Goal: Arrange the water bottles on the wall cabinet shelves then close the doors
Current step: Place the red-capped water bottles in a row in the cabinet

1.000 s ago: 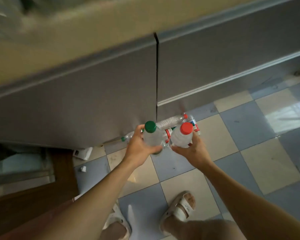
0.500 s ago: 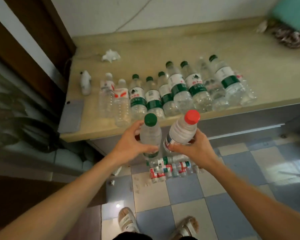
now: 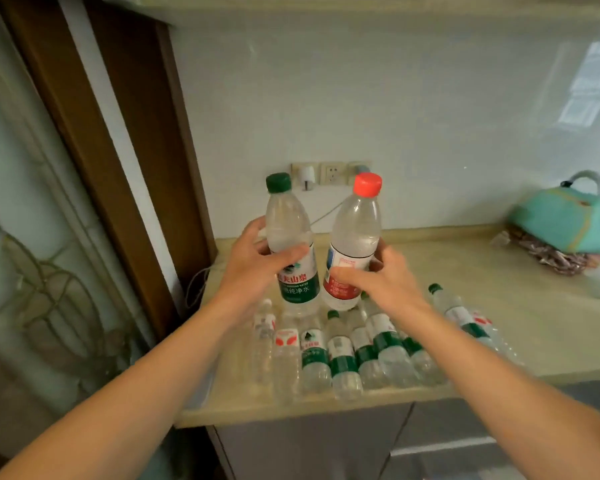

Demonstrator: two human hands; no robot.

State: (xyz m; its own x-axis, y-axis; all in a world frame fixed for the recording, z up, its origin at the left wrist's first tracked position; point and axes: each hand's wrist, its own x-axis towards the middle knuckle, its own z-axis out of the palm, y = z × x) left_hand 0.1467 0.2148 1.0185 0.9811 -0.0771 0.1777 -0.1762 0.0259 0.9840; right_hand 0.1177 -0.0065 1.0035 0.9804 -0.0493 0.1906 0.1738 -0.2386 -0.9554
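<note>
2 bottles are being held upright above the tabletop (image 3: 499, 344), 1 in each hand. The left hand (image 3: 253, 268) is being kept wrapped round the green-capped bottle (image 3: 293, 251) at its middle, thumb across the front above the label. The right hand (image 3: 381, 275) is being kept wrapped round the red-capped bottle (image 3: 355, 244), thumb lying over the red label. Both long axes are running near vertical, caps uppermost, the red-capped bottle tilting slightly toward the right. The 2 bottles are being carried just beside each other, nearly touching at the base.

The wall cabinet is not being shown; only a pale edge is being glimpsed at the top of the view, so the shelves are being judged to lie above and ahead of both hands. Neither hand is being placed nearer in any plain way.

Below the hands, a row of lying bottles (image 3: 343, 355) is being left on the tabletop, caps pointing toward the wall. A wall socket (image 3: 331, 173) is being seen behind the caps, and a teal bag (image 3: 561, 220) is resting at the far right, well apart. Nothing is being seen in the upward path.
</note>
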